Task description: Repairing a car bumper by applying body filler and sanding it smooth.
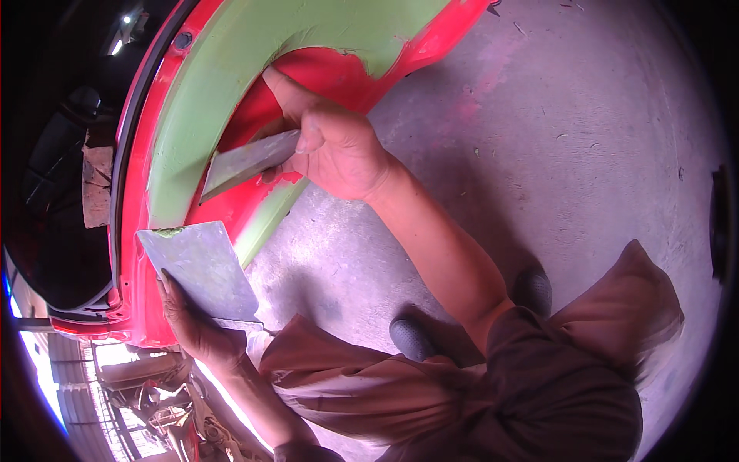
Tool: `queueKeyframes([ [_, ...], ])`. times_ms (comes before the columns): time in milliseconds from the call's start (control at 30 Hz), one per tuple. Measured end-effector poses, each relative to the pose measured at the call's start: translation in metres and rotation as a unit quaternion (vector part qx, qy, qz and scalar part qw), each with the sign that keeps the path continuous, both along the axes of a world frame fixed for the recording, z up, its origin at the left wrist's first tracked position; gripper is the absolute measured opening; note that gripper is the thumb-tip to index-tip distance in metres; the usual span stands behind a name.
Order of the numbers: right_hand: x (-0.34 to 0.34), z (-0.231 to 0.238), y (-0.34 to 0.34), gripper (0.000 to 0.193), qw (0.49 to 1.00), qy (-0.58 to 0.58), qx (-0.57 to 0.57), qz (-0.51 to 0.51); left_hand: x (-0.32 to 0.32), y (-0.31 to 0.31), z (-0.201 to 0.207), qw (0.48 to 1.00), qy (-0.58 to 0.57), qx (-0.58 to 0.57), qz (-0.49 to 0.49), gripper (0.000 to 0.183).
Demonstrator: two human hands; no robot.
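While green filler already covers most of the red wheel arch [231,77] at upper left, red patches remain bare; a putty knife [246,163] is gripped by the right hand [339,150], a mixing plate [202,269] by the left hand [196,327].

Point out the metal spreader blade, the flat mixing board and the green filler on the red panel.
metal spreader blade [248,162], head view, middle of the blade, held by the right hand [339,150].
flat mixing board [204,269], head view, bare centre of its face, held by the left hand [196,331].
green filler [254,46], head view, broad band on the red panel [142,262].
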State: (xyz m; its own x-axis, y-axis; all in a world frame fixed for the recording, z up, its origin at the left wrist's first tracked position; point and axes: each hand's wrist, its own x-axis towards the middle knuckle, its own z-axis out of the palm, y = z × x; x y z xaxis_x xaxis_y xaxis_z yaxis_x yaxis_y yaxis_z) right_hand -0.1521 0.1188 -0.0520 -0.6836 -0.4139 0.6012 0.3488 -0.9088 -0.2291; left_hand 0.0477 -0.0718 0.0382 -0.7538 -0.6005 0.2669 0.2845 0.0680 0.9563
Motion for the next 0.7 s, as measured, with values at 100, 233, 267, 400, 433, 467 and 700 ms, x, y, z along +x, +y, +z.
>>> queueKeyframes([
  [100, -0.001, -0.003, -0.004, 0.095, 0.993, 0.041, 0.102, -0.041, 0.001, 0.004, 0.002, 1.000, 0.005, -0.016, -0.018, 0.053],
  [233, 0.004, -0.020, 0.003, 0.082, 0.978, 0.036, 0.201, -0.034, -0.006, -0.002, 0.000, 0.999, 0.039, 0.022, 0.025, 0.051],
  [267, 0.007, -0.019, 0.010, 0.082, 0.979, 0.042, 0.199, -0.027, -0.003, -0.004, 0.006, 0.998, 0.055, 0.022, 0.031, 0.051],
  [400, 0.011, -0.035, 0.037, 0.071, 0.997, -0.034, 0.061, 0.033, -0.001, -0.006, 0.008, 0.993, 0.087, -0.051, 0.055, 0.049],
  [433, 0.011, -0.045, 0.041, 0.065, 0.995, -0.072, 0.030, 0.067, -0.004, -0.004, 0.007, 0.994, 0.075, -0.070, 0.036, 0.046],
  [467, 0.011, -0.052, 0.043, 0.060, 0.989, -0.109, -0.002, 0.102, -0.008, 0.000, 0.005, 0.987, 0.064, -0.124, 0.082, 0.042],
  [700, 0.036, -0.041, 0.039, 0.052, 0.961, -0.162, 0.086, 0.206, -0.010, 0.038, 0.000, 0.941, -0.091, -0.316, 0.077, 0.039],
])
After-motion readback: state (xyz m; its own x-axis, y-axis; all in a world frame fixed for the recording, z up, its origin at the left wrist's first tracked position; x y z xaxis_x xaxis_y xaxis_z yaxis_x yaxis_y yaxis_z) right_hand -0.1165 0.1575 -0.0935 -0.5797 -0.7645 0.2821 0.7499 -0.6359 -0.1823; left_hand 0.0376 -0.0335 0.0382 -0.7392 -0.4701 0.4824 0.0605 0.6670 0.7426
